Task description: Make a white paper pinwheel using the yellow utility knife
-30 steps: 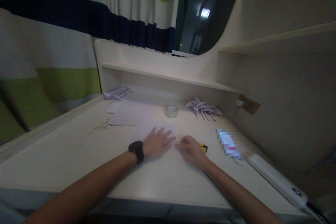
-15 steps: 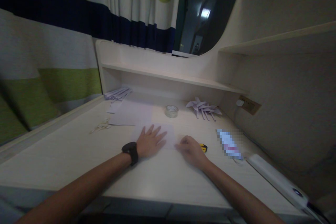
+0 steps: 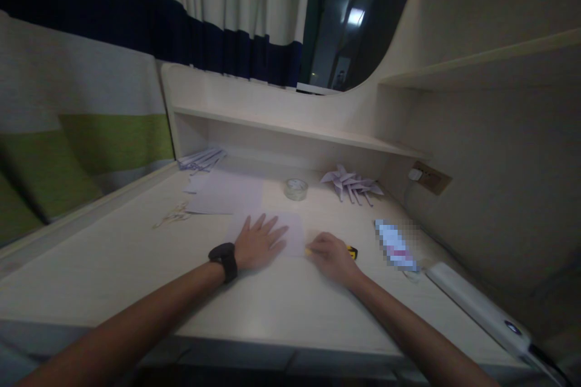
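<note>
My left hand [image 3: 259, 243] lies flat with fingers spread on a small white paper sheet [image 3: 295, 234], pressing it to the desk; a dark watch is on that wrist. Beside the sheet's right edge, my right hand [image 3: 333, 259] is closed round a yellow-and-black utility knife [image 3: 352, 252]. Its black-and-yellow end sticks out behind the hand, and a bit of yellow shows at the fingertips. Most of the knife is hidden by the fingers, and the blade cannot be made out.
Larger white paper [image 3: 231, 187] lies behind my left hand, near rolled paper sticks [image 3: 202, 160] and pale loose bits [image 3: 175, 214]. A clear tape roll [image 3: 296, 189] and paper pinwheels [image 3: 351, 184] stand farther back. On the right are a blurred-out item [image 3: 396, 246] and a white lamp bar [image 3: 476, 308].
A bit of yellow now shows at my right fingertips, where none was visible before. My left hand stays on the paper; the whole view has shifted slightly.
</note>
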Action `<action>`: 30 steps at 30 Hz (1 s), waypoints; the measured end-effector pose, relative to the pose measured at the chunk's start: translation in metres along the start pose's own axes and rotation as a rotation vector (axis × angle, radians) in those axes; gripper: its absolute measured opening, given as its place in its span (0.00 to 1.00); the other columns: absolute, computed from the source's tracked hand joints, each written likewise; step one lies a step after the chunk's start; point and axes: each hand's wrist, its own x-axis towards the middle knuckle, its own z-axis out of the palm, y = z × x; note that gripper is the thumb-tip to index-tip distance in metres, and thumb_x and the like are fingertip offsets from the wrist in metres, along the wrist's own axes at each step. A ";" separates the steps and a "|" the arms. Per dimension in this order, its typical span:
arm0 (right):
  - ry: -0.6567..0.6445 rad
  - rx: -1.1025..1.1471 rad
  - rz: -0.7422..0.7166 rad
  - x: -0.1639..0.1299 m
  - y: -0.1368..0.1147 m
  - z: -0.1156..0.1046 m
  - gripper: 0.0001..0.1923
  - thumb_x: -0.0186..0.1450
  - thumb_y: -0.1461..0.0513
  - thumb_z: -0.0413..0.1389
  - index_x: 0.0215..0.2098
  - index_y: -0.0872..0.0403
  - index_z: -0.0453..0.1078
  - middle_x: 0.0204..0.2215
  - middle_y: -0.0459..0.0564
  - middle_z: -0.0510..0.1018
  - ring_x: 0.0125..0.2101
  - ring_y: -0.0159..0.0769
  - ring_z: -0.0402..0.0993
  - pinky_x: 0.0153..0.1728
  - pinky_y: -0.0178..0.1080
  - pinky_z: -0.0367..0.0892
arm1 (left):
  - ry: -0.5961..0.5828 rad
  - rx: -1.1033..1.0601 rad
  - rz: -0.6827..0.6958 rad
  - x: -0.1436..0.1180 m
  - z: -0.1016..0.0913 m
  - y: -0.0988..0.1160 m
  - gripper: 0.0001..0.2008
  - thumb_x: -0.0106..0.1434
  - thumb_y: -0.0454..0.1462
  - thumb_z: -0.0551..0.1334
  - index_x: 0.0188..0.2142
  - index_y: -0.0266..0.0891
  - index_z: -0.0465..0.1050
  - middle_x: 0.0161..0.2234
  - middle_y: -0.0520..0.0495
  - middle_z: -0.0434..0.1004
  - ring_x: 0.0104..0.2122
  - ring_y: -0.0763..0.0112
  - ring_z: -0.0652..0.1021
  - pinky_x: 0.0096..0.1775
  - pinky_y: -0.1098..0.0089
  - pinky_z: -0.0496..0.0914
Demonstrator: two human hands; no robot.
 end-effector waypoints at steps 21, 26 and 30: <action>-0.059 0.028 -0.099 -0.003 0.000 -0.010 0.06 0.60 0.60 0.59 0.33 0.50 0.78 0.30 0.49 0.74 0.32 0.35 0.70 0.34 0.36 0.64 | -0.050 -0.023 0.103 -0.004 -0.007 0.003 0.27 0.66 0.55 0.39 0.62 0.56 0.52 0.65 0.48 0.48 0.62 0.46 0.50 0.56 0.41 0.40; -0.073 0.050 -0.108 -0.010 0.000 -0.017 0.06 0.61 0.59 0.58 0.34 0.50 0.78 0.30 0.49 0.75 0.32 0.35 0.71 0.34 0.36 0.65 | -0.042 -0.032 0.113 -0.004 -0.009 0.003 0.27 0.66 0.54 0.40 0.62 0.56 0.52 0.64 0.49 0.49 0.62 0.47 0.50 0.57 0.42 0.40; -0.077 0.047 -0.099 -0.013 0.000 -0.018 0.06 0.61 0.60 0.58 0.33 0.50 0.78 0.31 0.49 0.75 0.32 0.35 0.71 0.34 0.36 0.65 | -0.040 -0.053 0.111 -0.006 -0.010 0.003 0.26 0.66 0.54 0.42 0.61 0.55 0.53 0.64 0.48 0.50 0.62 0.47 0.50 0.56 0.42 0.41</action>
